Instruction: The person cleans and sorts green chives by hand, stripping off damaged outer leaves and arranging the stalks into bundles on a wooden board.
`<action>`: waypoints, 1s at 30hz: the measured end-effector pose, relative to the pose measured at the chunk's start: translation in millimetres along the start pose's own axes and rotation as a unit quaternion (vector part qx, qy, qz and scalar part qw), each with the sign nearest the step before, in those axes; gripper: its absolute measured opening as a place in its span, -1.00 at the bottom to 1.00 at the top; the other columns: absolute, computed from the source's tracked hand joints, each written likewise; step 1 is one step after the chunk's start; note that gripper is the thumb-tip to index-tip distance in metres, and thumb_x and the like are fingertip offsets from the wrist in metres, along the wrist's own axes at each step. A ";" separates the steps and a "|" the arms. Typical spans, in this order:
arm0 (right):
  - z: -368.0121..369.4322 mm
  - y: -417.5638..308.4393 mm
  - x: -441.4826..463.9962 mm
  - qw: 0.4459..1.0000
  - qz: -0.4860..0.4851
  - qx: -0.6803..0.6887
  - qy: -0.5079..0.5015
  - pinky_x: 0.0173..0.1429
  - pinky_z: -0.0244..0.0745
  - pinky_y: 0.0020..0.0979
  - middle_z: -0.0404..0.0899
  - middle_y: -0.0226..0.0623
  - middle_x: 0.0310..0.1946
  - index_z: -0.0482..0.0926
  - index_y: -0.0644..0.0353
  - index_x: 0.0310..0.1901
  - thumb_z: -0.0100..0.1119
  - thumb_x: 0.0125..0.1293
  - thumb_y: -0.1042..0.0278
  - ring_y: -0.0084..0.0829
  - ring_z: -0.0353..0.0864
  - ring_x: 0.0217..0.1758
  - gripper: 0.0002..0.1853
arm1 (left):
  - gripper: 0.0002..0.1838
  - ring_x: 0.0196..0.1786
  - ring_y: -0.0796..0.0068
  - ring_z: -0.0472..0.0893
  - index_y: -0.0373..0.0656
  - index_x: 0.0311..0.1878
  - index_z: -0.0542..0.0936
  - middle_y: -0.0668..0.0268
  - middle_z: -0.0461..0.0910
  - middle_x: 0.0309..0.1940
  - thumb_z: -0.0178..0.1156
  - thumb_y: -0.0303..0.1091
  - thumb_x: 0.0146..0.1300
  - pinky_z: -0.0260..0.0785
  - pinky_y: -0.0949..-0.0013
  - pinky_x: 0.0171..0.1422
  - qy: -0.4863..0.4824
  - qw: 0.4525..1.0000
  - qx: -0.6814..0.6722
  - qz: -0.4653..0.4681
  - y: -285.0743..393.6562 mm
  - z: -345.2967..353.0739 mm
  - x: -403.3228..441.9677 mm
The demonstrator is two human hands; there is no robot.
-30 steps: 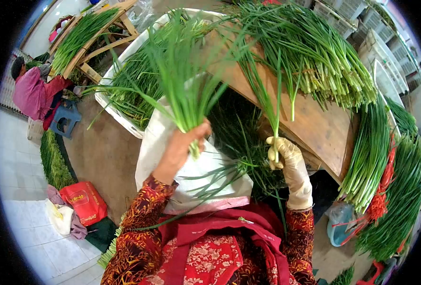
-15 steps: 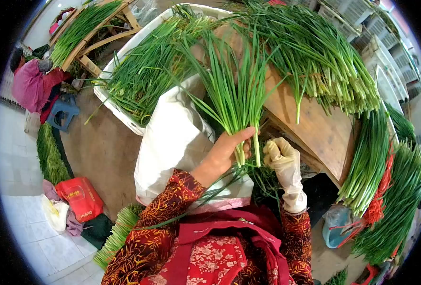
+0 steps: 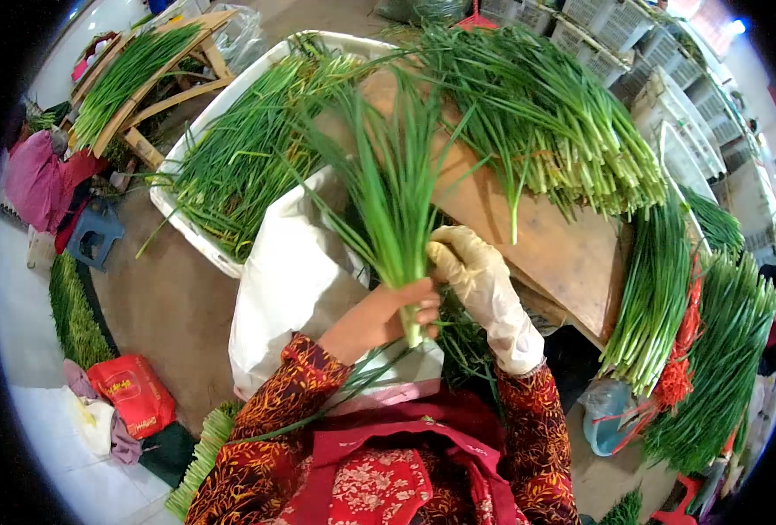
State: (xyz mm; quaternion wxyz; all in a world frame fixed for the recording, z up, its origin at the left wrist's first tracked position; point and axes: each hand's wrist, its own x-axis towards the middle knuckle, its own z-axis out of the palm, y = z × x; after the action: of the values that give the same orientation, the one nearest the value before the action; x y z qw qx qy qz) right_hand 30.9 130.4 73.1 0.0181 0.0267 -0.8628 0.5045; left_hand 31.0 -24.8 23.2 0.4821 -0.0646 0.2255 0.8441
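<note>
Near the board [image 3: 572, 254], the left grip [image 3: 408, 306] curls closed round green stalks [image 3: 397, 219]

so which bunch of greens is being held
The small bunch in the left hand, gripped near its pale ends; the big pile on the wooden board and the greens in the white tub lie unheld.

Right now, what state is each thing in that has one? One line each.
Left hand: bare, closed around a bunch
Bunch of greens: gripped near the base, leaves fanned upward
Right hand: gloved, fingers bent, beside the bunch; grip unclear
White bin: open-topped, filled with loose greens
Wooden board: partly covered by a pile of greens
White sheet: creased
Grey crates: stacked
</note>
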 end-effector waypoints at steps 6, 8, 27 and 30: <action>-48.7 1.0 12.2 0.932 -0.011 -0.268 0.243 -0.35 0.43 -0.41 0.58 -0.37 -0.41 0.56 0.04 -0.32 0.20 0.12 0.14 -0.39 0.55 -0.47 -0.81 | -0.74 -0.57 0.69 0.32 -0.03 -0.04 0.39 0.49 0.34 -0.55 0.11 -0.24 0.24 0.29 0.48 -0.42 -0.054 0.948 -0.002 0.315 47.6 20.5 -5.6; -58.1 30.5 19.2 0.937 0.041 -0.271 0.215 -0.38 0.41 -0.41 0.58 -0.36 -0.45 0.56 0.05 -0.31 0.21 0.11 0.14 -0.40 0.54 -0.48 -0.80 | -0.67 -0.57 0.69 0.33 -0.02 0.00 0.38 0.48 0.38 -0.53 0.15 -0.20 0.21 0.27 0.47 -0.40 -0.068 0.943 -0.008 0.325 56.9 13.5 9.2; -28.8 -4.0 4.9 0.980 -0.043 -0.191 0.024 -0.30 0.46 -0.28 0.54 -0.21 -0.42 0.55 0.04 -0.29 0.11 0.15 0.27 -0.16 0.55 -0.32 -0.88 | -0.75 -0.46 0.65 0.46 -0.11 -0.03 0.48 0.46 0.52 -0.37 0.14 -0.35 0.21 0.38 0.52 -0.39 0.024 0.990 0.080 0.117 9.8 -8.8 38.8; -39.3 6.5 31.2 0.950 -0.118 -0.275 0.086 -0.23 0.48 -0.37 0.56 -0.23 -0.22 0.50 0.14 -0.12 0.08 0.18 0.43 -0.25 0.59 -0.25 -0.79 | -0.72 -0.48 0.66 0.44 -0.10 0.00 0.47 0.46 0.51 -0.40 0.14 -0.33 0.21 0.37 0.50 -0.39 -0.012 0.998 -0.001 0.063 7.8 -13.1 38.1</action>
State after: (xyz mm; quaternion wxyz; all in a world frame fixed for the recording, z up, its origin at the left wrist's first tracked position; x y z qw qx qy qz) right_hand -0.5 167.0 88.6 0.1581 0.0789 -0.9540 0.2423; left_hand 2.9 -4.1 1.7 0.4303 -0.0401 0.2228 0.8738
